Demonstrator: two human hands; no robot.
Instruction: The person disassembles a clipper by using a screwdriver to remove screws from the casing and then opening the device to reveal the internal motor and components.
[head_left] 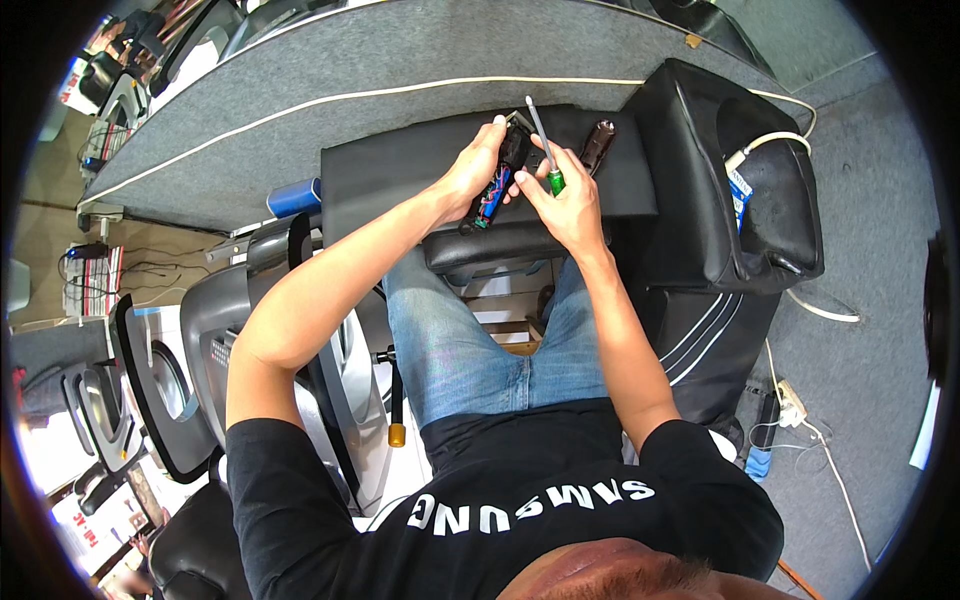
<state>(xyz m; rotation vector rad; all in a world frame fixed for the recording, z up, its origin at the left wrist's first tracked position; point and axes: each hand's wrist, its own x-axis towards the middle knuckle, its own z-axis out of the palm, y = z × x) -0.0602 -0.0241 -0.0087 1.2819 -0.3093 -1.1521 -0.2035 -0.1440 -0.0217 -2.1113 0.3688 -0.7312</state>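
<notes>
My left hand is wrapped around a black hair clipper with a blue, red and green pattern on its body; its blade end points away from me. In my right hand I grip a screwdriver with a green handle. Its metal shaft points up past the fingers, close to the clipper's blade end. Both hands are over a black padded seat. A second clipper-like tool, dark brown and glossy, lies on the seat just beyond my right hand.
A black padded armrest stands on the right, with a blue-and-white packet and a white cable plug. A white cable runs along the grey wall edge. Left are a blue box and black salon chairs.
</notes>
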